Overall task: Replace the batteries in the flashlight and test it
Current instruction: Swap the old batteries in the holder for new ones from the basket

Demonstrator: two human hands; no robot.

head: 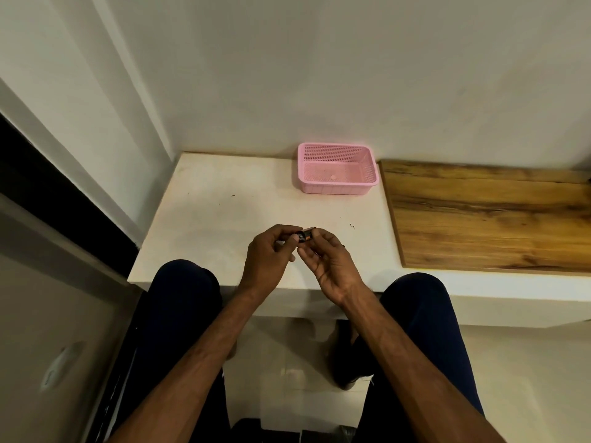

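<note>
Two hands, the left hand point(268, 254) and right hand point(326, 255), meet above a white worktop point(224, 199), fingers point(292, 239) clamped on a small dark flashlight point(305, 235) between them; a pink basket point(337, 167) sits beyond. Likely mid battery swap; next calls for careful alignment.

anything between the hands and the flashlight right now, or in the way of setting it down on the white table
Nothing visible. Both the left hand and right hand already grip the small dark flashlight between their fingertips. The white table beneath them is bare; the pink basket sits farther back by the wall.
</note>
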